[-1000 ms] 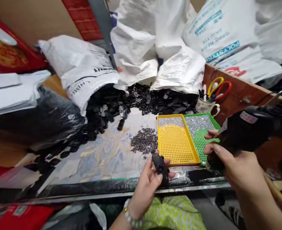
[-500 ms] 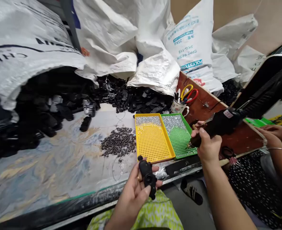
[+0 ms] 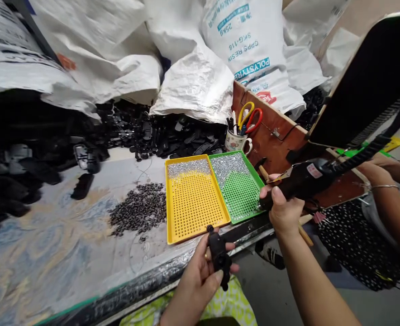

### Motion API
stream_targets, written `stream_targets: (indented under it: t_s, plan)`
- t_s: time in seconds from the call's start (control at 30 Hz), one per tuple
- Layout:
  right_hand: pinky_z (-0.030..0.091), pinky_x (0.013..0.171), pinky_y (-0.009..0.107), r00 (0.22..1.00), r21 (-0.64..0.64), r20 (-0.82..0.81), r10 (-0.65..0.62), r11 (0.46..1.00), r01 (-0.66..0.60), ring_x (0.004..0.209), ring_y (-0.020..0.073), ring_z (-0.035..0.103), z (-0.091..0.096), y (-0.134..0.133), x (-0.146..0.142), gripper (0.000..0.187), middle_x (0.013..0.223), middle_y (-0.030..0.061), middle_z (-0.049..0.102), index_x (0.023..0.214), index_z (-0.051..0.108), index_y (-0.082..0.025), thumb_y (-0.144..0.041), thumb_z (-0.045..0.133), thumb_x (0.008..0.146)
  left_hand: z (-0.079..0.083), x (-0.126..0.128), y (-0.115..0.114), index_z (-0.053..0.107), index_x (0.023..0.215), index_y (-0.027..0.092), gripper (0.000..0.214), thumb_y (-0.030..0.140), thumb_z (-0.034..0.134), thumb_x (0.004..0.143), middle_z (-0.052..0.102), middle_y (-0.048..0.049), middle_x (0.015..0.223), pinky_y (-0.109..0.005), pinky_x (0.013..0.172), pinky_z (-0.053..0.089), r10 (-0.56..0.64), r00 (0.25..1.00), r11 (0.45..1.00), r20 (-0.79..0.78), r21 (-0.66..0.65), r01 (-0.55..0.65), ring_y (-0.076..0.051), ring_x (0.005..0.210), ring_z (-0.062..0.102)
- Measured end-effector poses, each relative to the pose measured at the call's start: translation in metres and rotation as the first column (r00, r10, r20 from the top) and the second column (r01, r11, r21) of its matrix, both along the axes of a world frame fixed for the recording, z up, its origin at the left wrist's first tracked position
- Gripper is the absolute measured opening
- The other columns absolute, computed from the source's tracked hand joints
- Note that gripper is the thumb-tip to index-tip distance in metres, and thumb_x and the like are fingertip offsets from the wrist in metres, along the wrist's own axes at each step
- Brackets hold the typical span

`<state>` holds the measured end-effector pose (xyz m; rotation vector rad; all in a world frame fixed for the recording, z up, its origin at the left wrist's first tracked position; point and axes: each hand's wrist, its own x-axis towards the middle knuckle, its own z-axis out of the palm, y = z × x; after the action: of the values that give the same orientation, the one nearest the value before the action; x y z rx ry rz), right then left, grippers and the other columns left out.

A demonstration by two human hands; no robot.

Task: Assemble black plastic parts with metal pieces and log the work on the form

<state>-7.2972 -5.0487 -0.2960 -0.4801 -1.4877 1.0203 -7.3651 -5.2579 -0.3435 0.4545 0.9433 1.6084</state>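
Note:
My left hand [image 3: 200,276] is closed around a black plastic part [image 3: 217,251] with small round, wheel-like ends, held in front of the table edge. My right hand [image 3: 286,210] grips a black electric screwdriver [image 3: 298,179] with a coiled cord. Its tip points down-left at the near right corner of the green perforated tray [image 3: 242,199]; whether it touches the tray I cannot tell. Small silvery screws [image 3: 229,165] cover the far end of that tray. Beside it lies a yellow perforated tray [image 3: 195,199] with similar screws at its far end.
Left of the trays is a pile of small dark pieces [image 3: 137,208]. Heaps of black plastic parts [image 3: 186,136] lie behind, under white sacks [image 3: 196,77]. A mug [image 3: 235,140] holds scissors [image 3: 245,115] by a reddish-brown board [image 3: 268,127]. At right, another person's arm [image 3: 388,194] shows.
The view has swung right, so the table's things sit further left. The black part and screwdriver remain in my hands, and the screwdriver's tip stays by the green tray's near right corner.

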Motion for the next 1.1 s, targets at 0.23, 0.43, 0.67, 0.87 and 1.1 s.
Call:
stream_targets:
  t_s: [0.23, 0.43, 0.67, 0.87, 1.1]
  plan:
    - [0.049, 0.061, 0.032, 0.999, 0.014, 0.04, -0.018, 1.0, 0.018, 0.051, 0.0121, 0.058, -0.007, 0.003, -0.002, 0.014, 0.067, -0.0013, 0.06, 0.082, 0.055, -0.018, -0.03, 0.06, 0.076, -0.009, 0.017, -0.02, 0.019, 0.136, 0.027, 0.081, 0.045, 0.066, 0.072, 0.051, -0.0171, 0.122, -0.034, 0.079, 0.043, 0.087, 0.996, 0.991, 0.024, -0.105, -0.084, -0.026, 0.089, 0.063]
    - [0.047, 0.058, 0.029, 1.0, 0.057, 0.014, -0.004, 0.998, 0.003, 0.049, 0.0113, 0.057, -0.008, 0.003, -0.003, 0.012, 0.059, -0.0034, 0.06, 0.085, 0.054, -0.018, -0.025, 0.06, 0.077, -0.005, 0.022, -0.027, 0.019, 0.135, 0.028, 0.085, 0.048, 0.067, 0.069, 0.049, -0.0176, 0.128, -0.036, 0.082, 0.044, 0.194, 0.978, 0.953, 0.073, -0.253, -0.17, -0.027, 0.088, 0.064]
    - [0.047, 0.058, 0.029, 1.0, 0.047, -0.001, 0.002, 0.999, -0.002, 0.049, 0.0101, 0.057, -0.008, 0.003, -0.003, 0.01, 0.067, -0.0022, 0.06, 0.081, 0.054, -0.017, -0.025, 0.06, 0.077, 0.001, 0.015, -0.022, 0.026, 0.132, 0.027, 0.076, 0.041, 0.067, 0.069, 0.052, -0.0161, 0.126, -0.038, 0.08, 0.045, 0.293, 0.951, 0.917, 0.095, -0.31, -0.252, -0.028, 0.09, 0.064]
    - [0.048, 0.06, 0.03, 0.999, 0.037, 0.031, 0.009, 0.999, -0.01, 0.051, 0.0111, 0.058, -0.008, -0.001, -0.002, 0.013, 0.067, -0.0026, 0.058, 0.083, 0.054, -0.018, -0.027, 0.06, 0.076, 0.001, 0.015, -0.017, 0.024, 0.135, 0.028, 0.081, 0.037, 0.069, 0.068, 0.055, -0.015, 0.124, -0.036, 0.078, 0.047, 0.343, 0.931, 0.907, 0.127, -0.305, -0.292, -0.026, 0.088, 0.065]
    - [0.047, 0.055, 0.029, 0.996, -0.03, -0.08, -0.031, 0.999, 0.028, 0.048, 0.0087, 0.055, 0.015, -0.005, -0.006, 0.02, 0.082, 0.0007, 0.058, 0.085, 0.058, -0.016, -0.03, 0.061, 0.072, 0.006, 0.014, -0.02, 0.025, 0.134, 0.024, 0.072, 0.033, 0.065, 0.074, 0.052, -0.0157, 0.127, -0.033, 0.078, 0.047, 0.33, 0.934, 0.915, 0.135, -0.287, -0.282, -0.026, 0.094, 0.064]
